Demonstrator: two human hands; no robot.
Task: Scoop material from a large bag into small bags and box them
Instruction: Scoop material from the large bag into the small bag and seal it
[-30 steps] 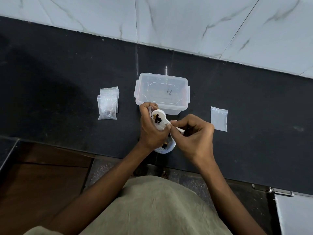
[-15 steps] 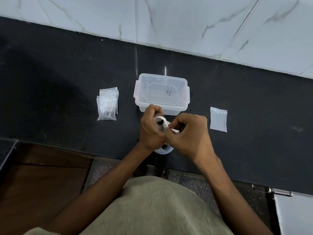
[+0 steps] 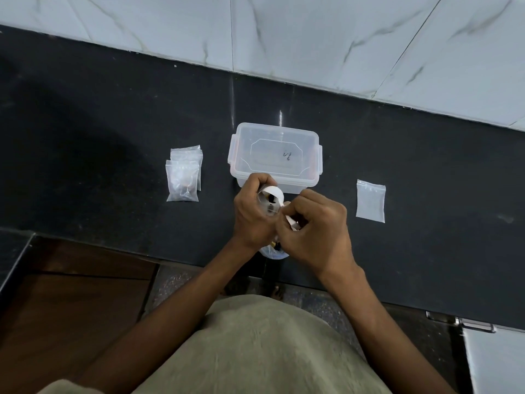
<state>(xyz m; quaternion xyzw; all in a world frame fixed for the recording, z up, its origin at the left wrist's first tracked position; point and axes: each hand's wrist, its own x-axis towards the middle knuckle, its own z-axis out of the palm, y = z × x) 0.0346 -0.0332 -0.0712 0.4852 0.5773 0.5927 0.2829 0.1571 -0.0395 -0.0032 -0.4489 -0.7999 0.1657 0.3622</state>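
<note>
At the near edge of the black tabletop (image 3: 85, 132), about midway along it, item in hand: one small bag (image 3: 267, 207), clear plastic, gripped by the curled left hand (image 3: 252, 214) with its mouth held open and turned upward. Right hand (image 3: 315, 231) closed in a pinch on the handle of a white scoop (image 3: 274, 194), whose bowl sits at the bag mouth with a few dark pieces in it. Large bag (image 3: 273, 251): only a pale sliver and some dark contents show beneath the two hands, right at the near edge; the rest is hidden.

Box (image 3: 275, 157): clear plastic, lid on, side clips, just beyond the hands toward the far edge. Filled small bags (image 3: 183, 173): a short stack toward the left edge, well apart from the box. Empty flat bag (image 3: 370, 200): toward the right edge, lying alone.

Handling, as judged: the small bag is thin, soft and very light, likely slippery, and will collapse or fold shut unless its rim is held apart; best taken at the rim beside the zip strip, not by the belly. The scoop is stiff and light, held at the handle end. The material looks like small loose pieces, apt to scatter if the scoop tilts off the mouth. The box is rigid; take it by its sides
</note>
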